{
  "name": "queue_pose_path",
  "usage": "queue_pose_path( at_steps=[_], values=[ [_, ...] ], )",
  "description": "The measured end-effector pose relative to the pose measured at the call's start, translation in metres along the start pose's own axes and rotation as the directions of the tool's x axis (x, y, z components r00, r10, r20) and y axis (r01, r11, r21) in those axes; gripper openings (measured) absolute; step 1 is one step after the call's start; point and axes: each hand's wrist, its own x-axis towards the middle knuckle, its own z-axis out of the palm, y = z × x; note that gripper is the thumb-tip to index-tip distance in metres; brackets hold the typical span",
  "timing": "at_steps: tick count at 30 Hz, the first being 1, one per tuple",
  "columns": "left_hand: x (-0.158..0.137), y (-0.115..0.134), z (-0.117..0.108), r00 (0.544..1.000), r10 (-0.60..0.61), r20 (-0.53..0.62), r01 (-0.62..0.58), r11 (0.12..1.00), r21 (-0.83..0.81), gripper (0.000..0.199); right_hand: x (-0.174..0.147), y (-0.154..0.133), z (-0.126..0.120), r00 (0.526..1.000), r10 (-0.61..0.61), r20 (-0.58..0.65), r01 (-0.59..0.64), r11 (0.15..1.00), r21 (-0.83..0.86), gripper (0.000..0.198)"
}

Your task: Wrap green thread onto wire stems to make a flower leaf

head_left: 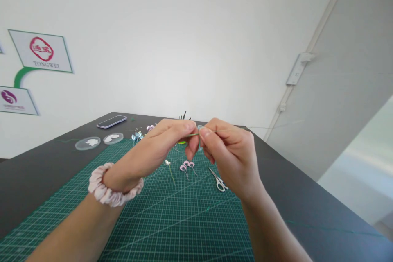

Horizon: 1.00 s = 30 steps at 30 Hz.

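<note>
Both hands meet above the cutting mat. My left hand, with a pale pink scrunchie on its wrist, is closed, pinching a thin green wire stem. Close beside it, my right hand is closed on a fine thread, which runs from the stem out past the knuckles to the right. Whether a flower part sits on the stem is hidden by the fingers. Under the hands lie pink wired petals, a white wired bud and white-handled scissors.
The green cutting mat covers much of the black table. Two shallow clear dishes with white pieces stand at the left, with a phone behind. Blue wired petals are near my left hand. A white wall rises behind the table.
</note>
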Motion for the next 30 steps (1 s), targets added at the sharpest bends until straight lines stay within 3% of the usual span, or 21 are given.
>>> queue_pose_path(
  at_steps=[13, 23, 30],
  values=[
    [-0.001, 0.004, 0.004, 0.998, 0.047, 0.037, -0.048, 0.998, 0.036, 0.033, -0.005, 0.008, 0.006, 0.993, 0.113, -0.043, -0.104, 0.98, 0.171, 0.035],
    [0.007, 0.0, -0.001, 0.986, 0.144, -0.084, -0.138, 0.988, 0.077, 0.034, 0.014, 0.011, 0.014, 0.974, 0.224, -0.038, -0.203, 0.934, 0.295, 0.033],
    [0.014, 0.025, -0.001, 0.967, 0.214, -0.139, -0.181, 0.959, 0.216, 0.033, 0.028, -0.007, 0.015, 0.963, 0.264, -0.061, -0.229, 0.915, 0.333, 0.034]
  ],
)
